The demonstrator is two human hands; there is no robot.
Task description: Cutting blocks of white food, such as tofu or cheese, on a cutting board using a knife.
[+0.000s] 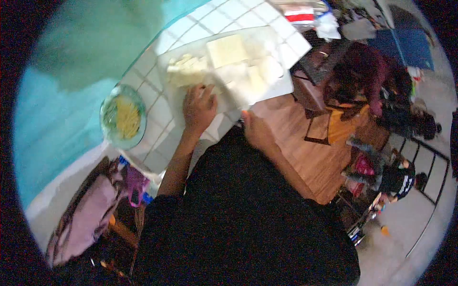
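Note:
A white cutting board lies on a white tiled counter, holding pale yellow food that could be tofu or cheese. Small cut pieces are heaped on its left side, and a flat square slab lies toward the back. My left hand has its fingers bent down onto pale food at the board's near edge; what lies under the fingertips is partly hidden. My right hand is closed around the handle of a knife, an orange bit showing at the thumb. The blurred knife blade slants leftward over the board.
A clear glass bowl with yellow strips stands left of the board. Packages sit beyond the counter's far right corner. To the right are a wooden floor and people, one in a dark red top. A pink cloth hangs lower left.

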